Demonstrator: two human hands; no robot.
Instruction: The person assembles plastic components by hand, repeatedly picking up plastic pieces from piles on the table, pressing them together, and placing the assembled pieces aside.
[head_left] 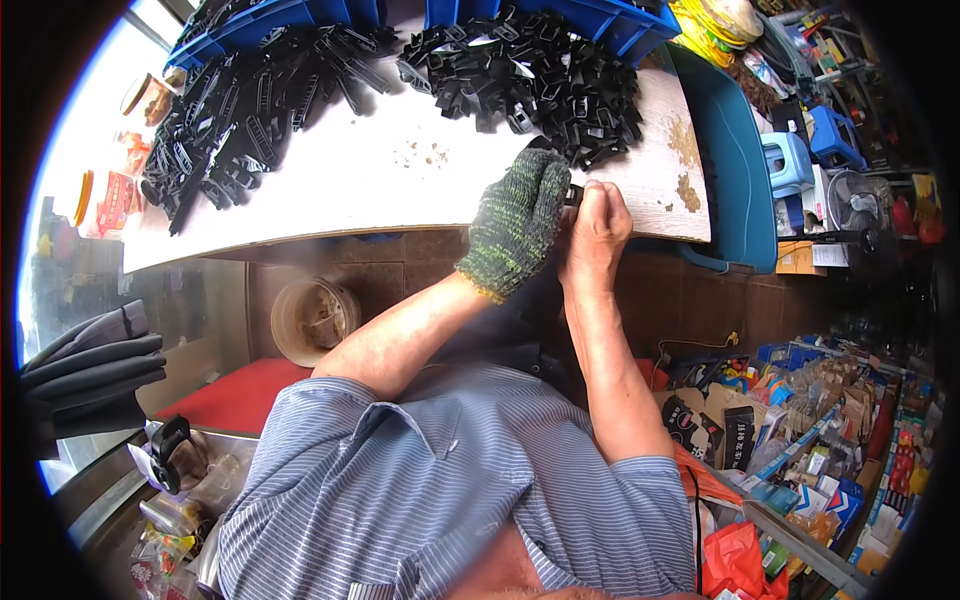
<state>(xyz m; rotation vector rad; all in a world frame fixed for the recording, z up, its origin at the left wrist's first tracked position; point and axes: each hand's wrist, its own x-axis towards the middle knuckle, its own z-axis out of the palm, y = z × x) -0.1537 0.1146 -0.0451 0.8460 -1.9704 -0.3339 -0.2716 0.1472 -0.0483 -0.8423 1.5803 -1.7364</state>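
My left hand [520, 215] wears a dark green knitted glove and is closed, its fingers pressed against my bare right hand [597, 235] at the near edge of the white table [350, 195]. Between them a small black plastic piece [573, 195] shows; most of it is hidden by my fingers. My right hand is closed with the thumb side up, gripping that piece. Just beyond my hands lies a heap of small black plastic buckle-like parts [540, 85]. Farther left spreads a pile of long, ribbed black plastic strips [255, 110].
Blue crates [290, 18] stand behind the heaps. A teal bin [735, 170] adjoins the table's right end. Jars [105, 205] stand at the left. Below the table is a round bucket [315, 320]. Packed goods [810, 440] fill shelves at the lower right.
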